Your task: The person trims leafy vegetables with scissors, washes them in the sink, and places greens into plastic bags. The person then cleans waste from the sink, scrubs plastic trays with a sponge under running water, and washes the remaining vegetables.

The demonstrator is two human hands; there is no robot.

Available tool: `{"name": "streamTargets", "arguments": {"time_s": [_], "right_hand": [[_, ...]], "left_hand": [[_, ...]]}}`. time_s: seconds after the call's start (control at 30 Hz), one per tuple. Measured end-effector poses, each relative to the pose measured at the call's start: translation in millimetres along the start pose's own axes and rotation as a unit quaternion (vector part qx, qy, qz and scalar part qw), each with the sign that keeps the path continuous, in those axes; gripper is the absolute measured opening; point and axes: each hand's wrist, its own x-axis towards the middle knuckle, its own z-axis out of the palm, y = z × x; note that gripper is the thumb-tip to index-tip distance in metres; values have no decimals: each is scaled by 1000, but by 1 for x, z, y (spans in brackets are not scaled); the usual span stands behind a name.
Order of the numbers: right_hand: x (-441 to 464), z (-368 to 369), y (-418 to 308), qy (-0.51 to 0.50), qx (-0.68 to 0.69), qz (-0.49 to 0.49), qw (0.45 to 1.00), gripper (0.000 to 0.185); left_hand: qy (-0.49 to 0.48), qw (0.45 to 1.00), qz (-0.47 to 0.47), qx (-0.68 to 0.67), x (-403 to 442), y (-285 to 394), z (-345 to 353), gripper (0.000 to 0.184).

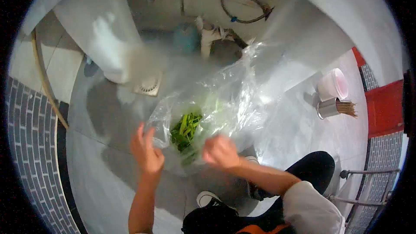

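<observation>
Open floor (95,164) edges one clear bag (249,112) of greens (187,128); left hand (148,152) spread, right hand (221,151) apart, curled, grip unclear.

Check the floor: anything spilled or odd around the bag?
Nothing stands out: the greens lie together in the bag, with no stray leaves visible on the floor. The view beside the drain is blurred.

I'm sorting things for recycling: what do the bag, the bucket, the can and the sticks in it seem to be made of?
Bag: thin clear plastic film, glossy; creases glint and greens show through.
Bucket: probably plastic, whitish and smooth, with a pinkish inside.
Can: seemingly metal, grey with a shiny rim.
Sticks: likely wood or bamboo, brown and thin.
</observation>
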Motion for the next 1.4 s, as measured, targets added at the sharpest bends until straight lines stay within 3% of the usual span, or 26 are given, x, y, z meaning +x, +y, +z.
{"name": "streamTargets", "arguments": {"time_s": [0.03,0.07,0.13,0.17,0.23,0.27,0.37,0.47,0.57,0.73,0.8,0.9,0.93,0.97,1.0,1.07,1.13,1.17,1.2,1.27,1.3,1.37,1.4], "right_hand": [[28,-6,18,-80,-21,41,996,17],[51,-13,33,-157,-43,81,983,15],[37,2,95,-344,-301,-34,889,19],[39,-13,104,-514,-383,-35,767,20],[-8,-17,173,-644,-310,32,699,16],[-19,-20,185,-673,-287,75,678,19],[-33,-12,197,-698,-246,127,661,32],[-30,-2,184,-701,-197,167,664,46],[-14,-6,158,-694,-138,212,674,61],[49,-49,86,-645,-27,253,720,87],[92,-98,22,-644,26,210,735,68],[160,-204,-78,-597,83,101,791,44],[174,-233,-92,-554,82,38,828,40],[188,-262,-106,-503,74,-23,861,36],[199,-295,-118,-398,48,-153,903,29],[242,-370,-134,-371,163,88,910,19],[268,-430,-116,-171,115,45,978,13],[284,-467,-99,-106,144,96,979,12],[297,-497,-85,-79,168,264,946,12],[301,-533,-10,-95,12,361,928,15],[288,-537,45,-34,29,403,914,17],[252,-530,152,60,-73,403,910,20],[243,-533,195,30,-84,464,882,23]], "left_hand": [[4,1000,8,-3,2,7,2,43],[-60,975,198,84,5,12,4,42],[-229,891,358,162,-1,8,27,40],[-224,892,359,162,-4,0,36,40],[-316,846,239,356,2,-11,44,35],[-343,867,171,319,13,-9,35,41],[-337,906,142,211,24,-4,34,52],[-281,921,187,197,31,19,23,54],[-207,924,242,211,29,62,2,46],[-224,924,261,169,39,143,-77,41],[-212,948,233,50,41,173,-131,38],[-149,958,244,13,47,212,-207,38],[-255,946,195,37,54,228,-235,39],[-270,940,203,39,56,243,-257,39],[-281,944,171,19,58,259,-278,40],[-310,940,142,-1,64,290,-318,41],[-326,936,117,-62,88,326,-349,40],[-337,932,118,-65,94,339,-351,40],[-304,938,134,-101,101,353,-350,39],[-281,939,138,-141,116,386,-348,38],[-245,939,174,-168,139,411,-349,37],[-211,936,204,-192,183,452,-339,36],[-202,935,209,-201,205,472,-326,35]]}}
